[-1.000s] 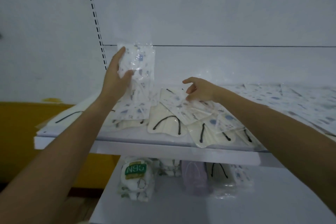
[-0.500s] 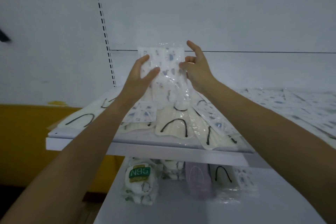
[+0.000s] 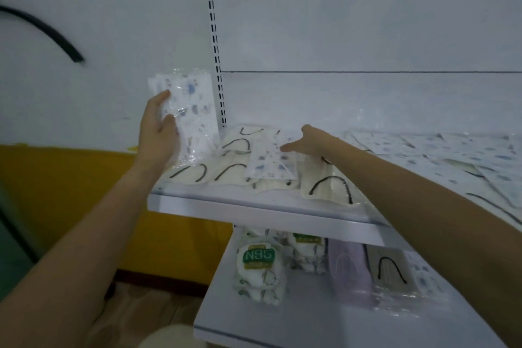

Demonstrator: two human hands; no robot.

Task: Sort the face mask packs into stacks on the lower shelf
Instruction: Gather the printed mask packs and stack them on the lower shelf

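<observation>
Your left hand grips a bundle of printed packs upright at the upper shelf's left end, and your right hand reaches, fingers straight, toward a loose printed pack lying on it. Light, floppy, slick film, I'd judge, so pinch it by a sealed edge.

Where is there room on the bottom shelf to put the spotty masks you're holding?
For the spotty pack: the lower shelf is bare along its front, before the N95 pack and the purple pack. Its back row is crowded. The upper shelf is covered with loose packs.
</observation>
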